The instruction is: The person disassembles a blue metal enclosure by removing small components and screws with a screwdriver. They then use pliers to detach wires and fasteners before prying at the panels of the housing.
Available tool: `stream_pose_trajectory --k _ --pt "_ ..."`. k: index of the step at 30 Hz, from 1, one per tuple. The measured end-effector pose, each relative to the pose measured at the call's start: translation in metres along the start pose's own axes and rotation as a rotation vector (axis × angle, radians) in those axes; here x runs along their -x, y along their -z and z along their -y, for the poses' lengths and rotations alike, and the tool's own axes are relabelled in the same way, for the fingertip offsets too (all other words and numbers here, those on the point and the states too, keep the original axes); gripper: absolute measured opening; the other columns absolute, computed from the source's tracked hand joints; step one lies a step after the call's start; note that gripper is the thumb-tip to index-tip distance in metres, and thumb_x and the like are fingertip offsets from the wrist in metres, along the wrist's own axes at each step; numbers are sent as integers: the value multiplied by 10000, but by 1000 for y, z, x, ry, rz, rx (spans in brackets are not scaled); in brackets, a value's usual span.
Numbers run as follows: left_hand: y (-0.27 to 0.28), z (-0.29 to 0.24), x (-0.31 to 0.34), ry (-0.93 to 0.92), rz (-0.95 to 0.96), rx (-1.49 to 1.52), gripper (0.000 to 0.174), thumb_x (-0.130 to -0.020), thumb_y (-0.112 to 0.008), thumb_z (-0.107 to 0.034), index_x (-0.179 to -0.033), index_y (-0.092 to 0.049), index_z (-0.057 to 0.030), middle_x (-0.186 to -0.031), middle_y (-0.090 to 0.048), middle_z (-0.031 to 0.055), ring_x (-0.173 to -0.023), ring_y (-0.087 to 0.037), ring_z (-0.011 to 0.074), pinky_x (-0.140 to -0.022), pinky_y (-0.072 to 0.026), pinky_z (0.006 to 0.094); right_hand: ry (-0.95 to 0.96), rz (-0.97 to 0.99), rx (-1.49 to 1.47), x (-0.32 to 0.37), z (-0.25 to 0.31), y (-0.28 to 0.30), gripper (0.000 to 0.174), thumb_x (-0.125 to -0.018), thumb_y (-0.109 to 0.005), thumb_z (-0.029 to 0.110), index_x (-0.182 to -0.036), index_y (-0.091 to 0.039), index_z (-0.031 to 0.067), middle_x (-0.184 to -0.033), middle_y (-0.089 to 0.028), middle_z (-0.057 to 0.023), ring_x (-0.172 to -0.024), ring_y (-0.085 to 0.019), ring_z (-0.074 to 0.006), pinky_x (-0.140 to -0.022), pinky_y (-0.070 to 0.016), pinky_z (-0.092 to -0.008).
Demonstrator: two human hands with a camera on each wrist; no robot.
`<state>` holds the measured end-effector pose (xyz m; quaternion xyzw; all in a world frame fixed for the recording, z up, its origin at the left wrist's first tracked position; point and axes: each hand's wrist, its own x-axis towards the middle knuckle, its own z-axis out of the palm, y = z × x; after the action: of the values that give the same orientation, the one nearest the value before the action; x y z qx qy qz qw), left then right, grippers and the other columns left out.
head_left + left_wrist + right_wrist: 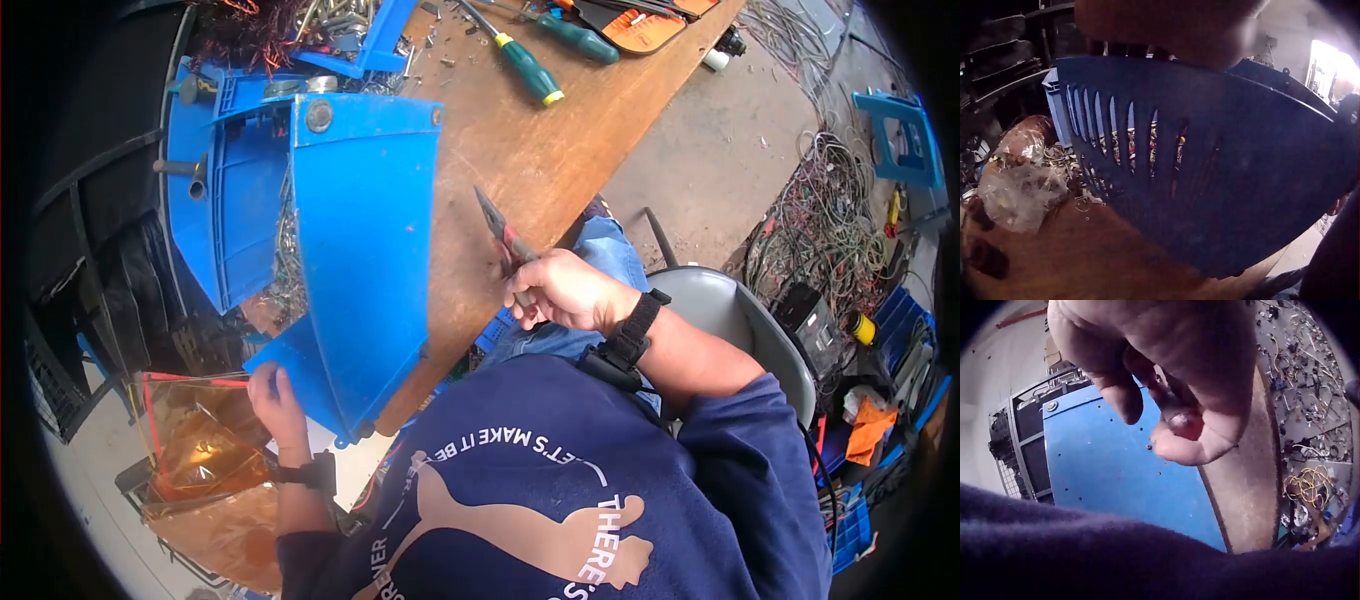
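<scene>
A large blue plastic housing [365, 250] stands tilted on the wooden table, with slanted vent slots [1129, 134] showing in the left wrist view. My left hand [277, 405] grips its near lower edge, fingers over the rim. In the left wrist view that hand [1166, 28] is a dark shape along the top edge. My right hand [570, 290] holds pliers [492, 215] with a pointed nose and red on the handles, the tip aimed away from me over the tabletop. The right wrist view shows my curled right fingers [1191, 447] in front of the blue panel [1104, 462], dotted with small holes.
Green-handled screwdrivers [528, 70] lie at the table's [600, 130] far end, near a blue tray [385, 40] of small metal parts. Another blue casing [245, 190] stands behind the housing. Tangled wires [820, 220] cover the floor right of the grey chair [740, 310]. Clear plastic bags [1022, 194] lie on the table.
</scene>
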<state>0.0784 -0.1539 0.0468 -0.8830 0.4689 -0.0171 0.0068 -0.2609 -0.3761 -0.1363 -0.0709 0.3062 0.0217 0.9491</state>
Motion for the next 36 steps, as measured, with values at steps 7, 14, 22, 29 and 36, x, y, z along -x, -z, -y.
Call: stream_pose_trajectory --k 7,14,22,29,36 --pt "3 19 4 -94 -72 68 168 -870 -569 -116 -977 -589 12 -973 -601 137 -920 -544 288 -838 -424 374 -72 -2 270 -14 -11 -24 345 -815 -497 74 -1120 -477 -87 -906 -581 -156 -762 -622 -217 -587 -589 -375" --pt "0 36 -10 -110 -159 307 150 -859 -581 -109 -936 -605 17 -952 -618 133 -921 -552 276 -845 -425 370 -70 -168 437 -36 -29 -73 411 -836 -500 84 -1208 -429 -74 -938 -557 -145 -810 -598 -251 -637 -592 -385" --pt "-5 27 -21 -67 -128 522 125 -856 -590 -87 -858 -622 33 -847 -618 131 -817 -576 262 -775 -437 348 382 -56 1091 -43 -42 -97 181 -819 -565 23 -985 -548 -47 -895 -561 -140 -823 -613 -265 -666 -566 -420" --pt "-13 26 -23 -73 -94 506 172 -832 -645 -170 -853 -651 1 -825 -629 141 -774 -589 301 -745 -440 368 142 -533 386 -71 -70 -124 99 -815 -517 35 -895 -535 -20 -853 -541 -121 -802 -592 -256 -638 -552 -406" --pt "-11 19 -26 -54 -109 423 144 -760 -686 -176 -809 -660 -43 -829 -652 117 -825 -596 313 -764 -437 390 101 -744 372 -68 -67 -163 109 -822 -498 69 -889 -525 -12 -814 -514 -107 -775 -571 -243 -690 -546 -405"
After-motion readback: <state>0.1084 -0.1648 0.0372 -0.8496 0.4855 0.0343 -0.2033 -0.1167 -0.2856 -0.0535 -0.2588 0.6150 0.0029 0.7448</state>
